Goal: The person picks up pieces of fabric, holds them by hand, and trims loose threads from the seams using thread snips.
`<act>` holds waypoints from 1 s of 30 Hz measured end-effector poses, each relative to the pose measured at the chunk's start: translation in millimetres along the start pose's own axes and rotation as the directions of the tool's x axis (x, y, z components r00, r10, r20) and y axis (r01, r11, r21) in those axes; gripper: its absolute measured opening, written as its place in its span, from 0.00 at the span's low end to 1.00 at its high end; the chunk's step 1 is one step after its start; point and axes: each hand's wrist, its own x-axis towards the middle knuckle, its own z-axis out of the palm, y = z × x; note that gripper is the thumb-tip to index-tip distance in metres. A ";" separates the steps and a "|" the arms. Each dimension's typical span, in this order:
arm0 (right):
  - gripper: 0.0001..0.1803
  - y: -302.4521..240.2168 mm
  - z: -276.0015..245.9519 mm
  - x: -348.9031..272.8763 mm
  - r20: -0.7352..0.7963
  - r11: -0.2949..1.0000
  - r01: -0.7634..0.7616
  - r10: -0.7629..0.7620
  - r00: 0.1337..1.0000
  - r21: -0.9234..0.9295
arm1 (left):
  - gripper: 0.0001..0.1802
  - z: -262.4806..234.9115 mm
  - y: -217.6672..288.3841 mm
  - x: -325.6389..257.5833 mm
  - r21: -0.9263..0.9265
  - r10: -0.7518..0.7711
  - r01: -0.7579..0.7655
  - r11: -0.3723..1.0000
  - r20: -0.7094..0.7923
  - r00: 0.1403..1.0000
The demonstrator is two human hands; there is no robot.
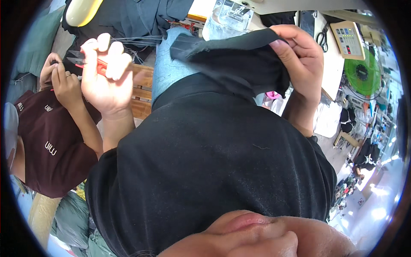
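My right hand (302, 62) pinches the edge of a black fabric piece (248, 64) between thumb and fingers. The cloth hangs in a fold above my lap, its far left end blurred. In my raised left hand (111, 88), a pair of red-handled thread snips (102, 67) rests against the palm under curled fingers, blades pointing left. Thin loose threads (143, 40) run from the fingertips of that hand toward the cloth's left end. Whether the fingertips pinch the threads is hard to make out. Light blue jeans (165, 68) show beneath the cloth.
Ahead stands a sewing machine table with a clear plate (227, 19). Black scissors (322, 40) and a control panel (347, 40) lie at its right, near a green fan (363, 73). Dark cloth (124, 19) is piled at far left. A co-worker's hands (64, 83) are close by my left; wooden slats (142, 90) show below.
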 end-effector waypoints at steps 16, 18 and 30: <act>0.08 -16.8 7.4 7.9 0.351 0.898 0.278 -0.152 0.924 -0.342 | 0.05 36.7 -50.5 -0.3 0.916 -0.549 -0.300 0.266 0.399 0.735; 0.11 -30.6 -22.9 -4.4 0.254 0.922 0.224 -0.145 0.956 -0.317 | 0.02 18.1 -49.5 3.1 0.875 -0.497 -0.326 0.358 0.474 0.727; 0.10 -75.9 -123.9 -35.2 -0.742 0.857 0.136 -0.500 0.447 -0.497 | 0.07 -92.9 -15.2 15.9 0.695 -0.405 -0.247 -0.676 -0.069 0.912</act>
